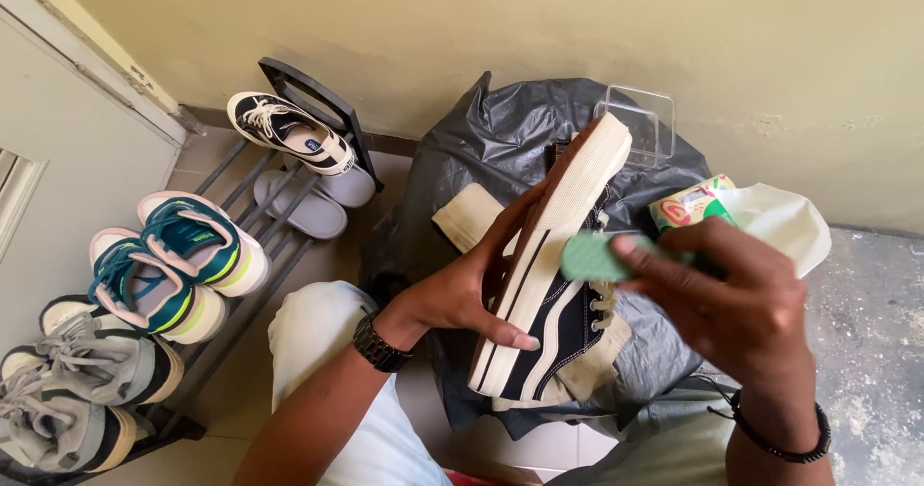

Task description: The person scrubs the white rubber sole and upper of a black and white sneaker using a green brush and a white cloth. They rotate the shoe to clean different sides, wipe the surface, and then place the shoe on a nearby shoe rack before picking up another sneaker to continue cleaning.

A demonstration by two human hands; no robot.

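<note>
My left hand [462, 289] grips a black canvas sneaker [553, 284] with a thick cream sole, holding it on its side with the toe pointing away from me. My right hand [736, 298] holds a small green sponge-like pad [595, 257] pressed against the sneaker's upper near the sole. A second cream-soled shoe [469, 215] lies behind it, partly hidden. Both rest over a black plastic sheet [481, 149] spread on a low surface before my knees.
A dark metal shoe rack [241, 245] on the left holds a black-and-white sneaker [289, 132], grey slippers, teal sneakers [183, 255] and grey sneakers [87, 375]. A clear plastic box [643, 120], a green packet [688, 205] and a white bag [784, 218] lie by the wall.
</note>
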